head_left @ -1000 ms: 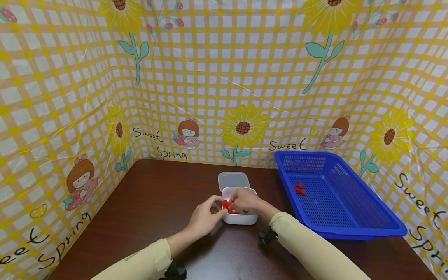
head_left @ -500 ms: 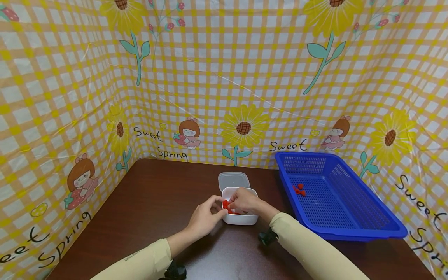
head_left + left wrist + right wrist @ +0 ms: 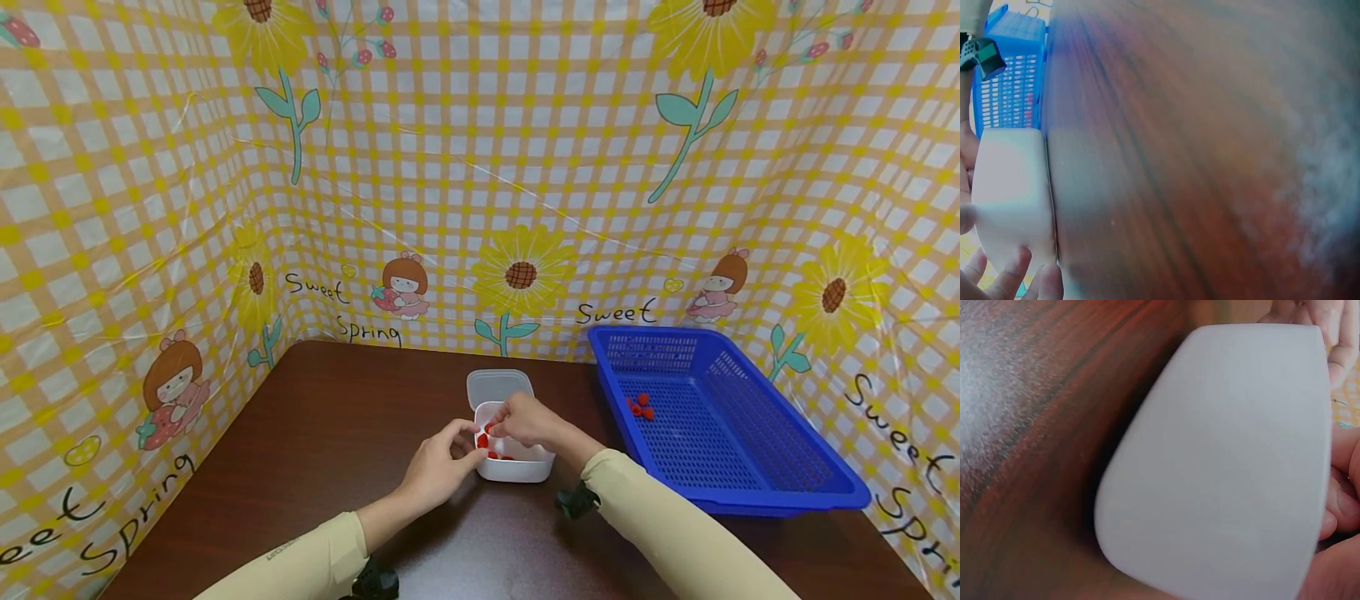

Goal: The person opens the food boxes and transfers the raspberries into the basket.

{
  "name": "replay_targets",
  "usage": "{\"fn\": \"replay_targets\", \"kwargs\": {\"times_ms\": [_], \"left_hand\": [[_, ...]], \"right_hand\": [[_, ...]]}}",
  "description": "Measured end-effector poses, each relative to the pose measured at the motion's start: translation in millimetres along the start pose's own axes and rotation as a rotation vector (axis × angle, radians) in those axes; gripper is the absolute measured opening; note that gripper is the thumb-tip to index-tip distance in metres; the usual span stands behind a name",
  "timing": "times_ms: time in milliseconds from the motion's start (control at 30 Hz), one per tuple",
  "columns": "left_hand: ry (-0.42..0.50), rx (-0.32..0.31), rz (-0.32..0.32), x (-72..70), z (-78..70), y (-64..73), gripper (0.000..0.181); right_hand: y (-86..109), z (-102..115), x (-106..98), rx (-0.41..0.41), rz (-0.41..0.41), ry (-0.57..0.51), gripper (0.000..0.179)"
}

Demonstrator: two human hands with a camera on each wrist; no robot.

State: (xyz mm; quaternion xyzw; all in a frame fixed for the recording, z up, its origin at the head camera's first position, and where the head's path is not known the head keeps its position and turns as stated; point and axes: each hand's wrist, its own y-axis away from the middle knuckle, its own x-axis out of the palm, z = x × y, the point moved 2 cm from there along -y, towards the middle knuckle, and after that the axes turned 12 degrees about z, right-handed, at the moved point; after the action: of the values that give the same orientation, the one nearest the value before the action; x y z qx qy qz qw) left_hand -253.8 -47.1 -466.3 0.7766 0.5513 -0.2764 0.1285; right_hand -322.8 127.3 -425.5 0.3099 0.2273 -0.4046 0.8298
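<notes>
The right hand (image 3: 527,421) has been raised slightly at the white box (image 3: 514,472), one red piece (image 3: 489,428) apparently pinched in its fingertips, so that piece is judged to be parted from the rest. The box's left end is held by the left hand (image 3: 438,462). One box, one lid (image 3: 499,389) and one blue basket (image 3: 750,498) are seen; about four basket pieces (image 3: 642,400) can be counted, the box's cannot
</notes>
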Motion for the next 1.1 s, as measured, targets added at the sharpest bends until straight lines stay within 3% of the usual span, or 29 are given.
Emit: {"fn": "replay_targets", "kwargs": {"times_ms": [833, 1100], "left_hand": [[0.023, -0.013, 0.016, 0.4, 0.4, 1.0, 0.033], [0.014, 0.000, 0.007, -0.6, -0.6, 0.8, 0.033]], "right_hand": [[28.7, 4.4, -63.5, 0.008, -0.052, -0.027, 0.019], [43.4, -6.1, -89.2, 0.011, -0.106, -0.012, 0.022]]}}
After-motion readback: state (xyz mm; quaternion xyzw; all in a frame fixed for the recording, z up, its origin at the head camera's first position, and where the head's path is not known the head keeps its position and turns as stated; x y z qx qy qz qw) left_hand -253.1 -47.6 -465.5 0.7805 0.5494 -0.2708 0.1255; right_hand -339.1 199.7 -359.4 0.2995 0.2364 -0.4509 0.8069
